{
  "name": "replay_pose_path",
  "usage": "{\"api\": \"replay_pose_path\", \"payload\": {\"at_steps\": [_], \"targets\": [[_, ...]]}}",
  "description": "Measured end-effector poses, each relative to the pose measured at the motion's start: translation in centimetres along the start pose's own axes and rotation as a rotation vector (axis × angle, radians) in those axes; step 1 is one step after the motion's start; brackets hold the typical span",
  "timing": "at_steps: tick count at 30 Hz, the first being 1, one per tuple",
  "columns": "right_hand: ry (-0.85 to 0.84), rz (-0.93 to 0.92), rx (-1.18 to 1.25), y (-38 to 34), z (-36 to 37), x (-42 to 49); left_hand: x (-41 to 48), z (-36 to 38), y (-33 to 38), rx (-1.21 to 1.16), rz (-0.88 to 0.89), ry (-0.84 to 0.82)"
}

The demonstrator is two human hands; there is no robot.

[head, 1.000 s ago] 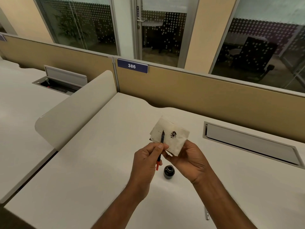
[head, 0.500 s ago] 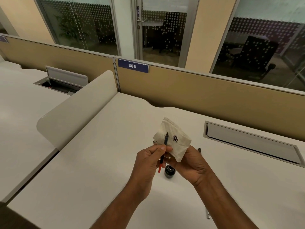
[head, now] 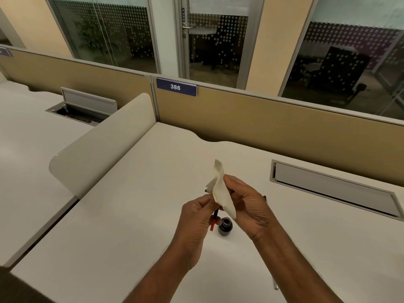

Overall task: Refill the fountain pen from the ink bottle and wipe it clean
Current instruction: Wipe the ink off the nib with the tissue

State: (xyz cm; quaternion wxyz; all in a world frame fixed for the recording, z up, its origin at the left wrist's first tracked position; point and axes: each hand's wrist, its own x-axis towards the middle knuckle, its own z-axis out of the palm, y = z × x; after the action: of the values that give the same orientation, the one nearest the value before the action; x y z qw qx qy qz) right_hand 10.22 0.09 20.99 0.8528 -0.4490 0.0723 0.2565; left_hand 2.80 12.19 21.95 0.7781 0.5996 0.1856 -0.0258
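My left hand (head: 196,217) grips a thin fountain pen (head: 214,220) with a black upper part and a red lower end; its tip is hidden inside the tissue. My right hand (head: 249,206) holds a white tissue (head: 222,191), folded around the pen's upper part, thumb pressing on it. A dark ink stain shows at the tissue's left edge. The small dark ink bottle (head: 225,226) stands uncapped on the white desk (head: 131,215), just below and between my hands.
A closed cable tray lid (head: 332,189) is set into the desk at the right. A tan partition (head: 262,125) with a "386" plate runs along the back. A curved white divider (head: 102,145) stands to the left. A small metal object (head: 276,284) lies beside my right forearm.
The tissue was spread flat behind the pen with its ink stain facing me; now my right hand has folded it over the pen tip, hiding the tip and most of the stain.
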Motion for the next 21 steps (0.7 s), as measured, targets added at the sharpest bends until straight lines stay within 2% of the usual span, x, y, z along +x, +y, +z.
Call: {"api": "replay_pose_path", "payload": {"at_steps": [7, 14, 21], "targets": [[0.032, -0.057, -0.081, -0.24, 0.21, -0.11, -0.19, 0.33, -0.26, 0.032, 0.039, 0.043], [0.010, 0.003, 0.066, -0.69, 0.16, -0.16, -0.42, 0.82, -0.17, 0.050, 0.054, 0.055], [0.061, 0.087, 0.191, -0.58, 0.20, -0.60, -0.94, 0.98, -0.35, 0.088, 0.088, 0.044]]}}
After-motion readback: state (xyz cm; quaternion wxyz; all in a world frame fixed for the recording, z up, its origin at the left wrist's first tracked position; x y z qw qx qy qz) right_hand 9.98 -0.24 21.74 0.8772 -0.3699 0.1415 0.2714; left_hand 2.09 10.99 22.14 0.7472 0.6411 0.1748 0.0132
